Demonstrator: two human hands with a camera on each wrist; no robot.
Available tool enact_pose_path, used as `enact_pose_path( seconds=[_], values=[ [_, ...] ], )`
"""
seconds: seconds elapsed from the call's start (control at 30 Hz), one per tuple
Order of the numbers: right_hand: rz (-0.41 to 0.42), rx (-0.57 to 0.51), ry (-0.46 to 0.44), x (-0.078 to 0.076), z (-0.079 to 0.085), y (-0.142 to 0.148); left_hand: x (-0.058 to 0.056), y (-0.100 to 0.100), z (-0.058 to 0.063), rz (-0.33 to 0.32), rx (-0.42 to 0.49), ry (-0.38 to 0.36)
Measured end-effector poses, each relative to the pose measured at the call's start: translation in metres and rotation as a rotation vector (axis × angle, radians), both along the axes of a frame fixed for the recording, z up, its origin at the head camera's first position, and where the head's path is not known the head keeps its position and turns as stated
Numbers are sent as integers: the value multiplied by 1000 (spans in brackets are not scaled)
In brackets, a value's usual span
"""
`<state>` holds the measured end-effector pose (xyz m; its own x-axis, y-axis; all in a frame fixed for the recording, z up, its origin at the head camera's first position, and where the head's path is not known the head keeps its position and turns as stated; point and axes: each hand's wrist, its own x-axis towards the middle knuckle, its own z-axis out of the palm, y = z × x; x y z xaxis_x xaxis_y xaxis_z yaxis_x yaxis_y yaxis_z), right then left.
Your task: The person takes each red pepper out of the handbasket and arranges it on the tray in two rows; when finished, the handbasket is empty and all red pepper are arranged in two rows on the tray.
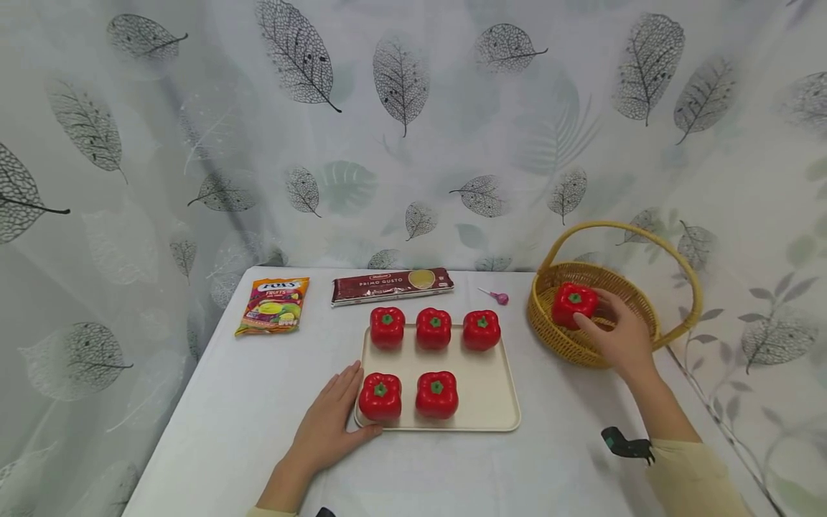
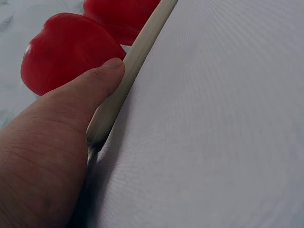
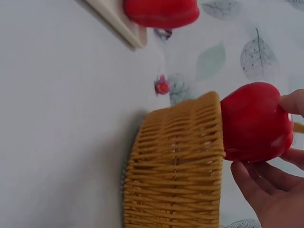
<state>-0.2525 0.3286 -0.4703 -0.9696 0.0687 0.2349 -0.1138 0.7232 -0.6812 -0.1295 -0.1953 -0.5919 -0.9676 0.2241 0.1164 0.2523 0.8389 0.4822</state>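
Note:
My right hand [image 1: 623,334] grips a red bell pepper [image 1: 573,304] by its side, fingers and thumb around it. That pepper is at the mouth of a wicker basket [image 1: 562,348]; in the right wrist view the pepper [image 3: 256,122] shows just above the woven rim. Several more red bell peppers [image 1: 436,394] stand stem up on a cream tray [image 1: 486,402], three in the back row and two in front. At the tray's front left corner rests my left hand [image 1: 328,424], its fingers straight along the left side and its thumb against the front edge.
Behind the tray lies a long dark red biscuit packet [image 1: 394,286], with a small pink lollipop [image 1: 500,297] to its right. A bag of fruit sweets [image 1: 274,306] is at the back left. The basket's tall handle [image 1: 694,287] arches over its right side. Leaf-patterned curtains hang behind the white table.

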Motion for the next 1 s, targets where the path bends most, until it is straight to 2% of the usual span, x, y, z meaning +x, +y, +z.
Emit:
enact_pose_path(
  seconds=[0.27,0.5,0.77,1.0],
  values=[
    [21,-37,80,16,15,-12,-1,-1,0,-3,0,-10],
    [64,-45,94,30,25,-25,-1,-1,0,2,-6,-13],
    [131,-68,116,49,13,-45,-1,0,-1,-5,7,-18],
    [168,-96,94,61,2,-55,0,0,0,5,4,-18]
  ],
)
